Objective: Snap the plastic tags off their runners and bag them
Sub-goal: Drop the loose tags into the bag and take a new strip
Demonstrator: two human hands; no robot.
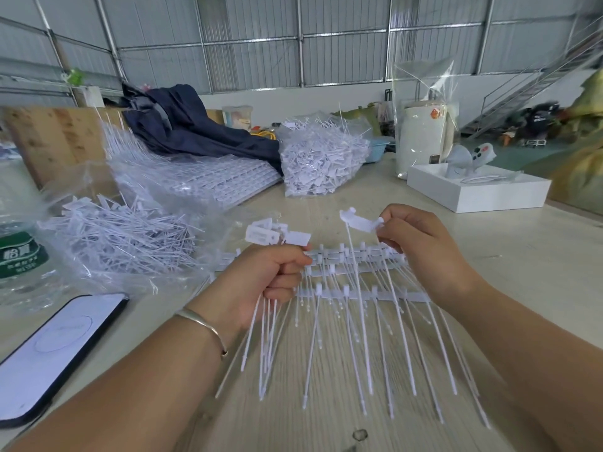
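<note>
1. Two bare hands work above a pale wooden table [326,419], over white runners [365,293] that lie flat with thin tag stems still attached
2. The left hand [261,282] is clenched around a bunch of loose tags [270,234], heads up, stems hanging below the fist
3. The right hand [421,243] pinches a single tag [360,221] by its flat head, raised above the runners, its stem hanging down
4. An open clear bag [120,243] of loose tags lies left of the hands; a filled bag [321,158] stands farther back
5. A phone [55,350] lies near the left forearm
</note>
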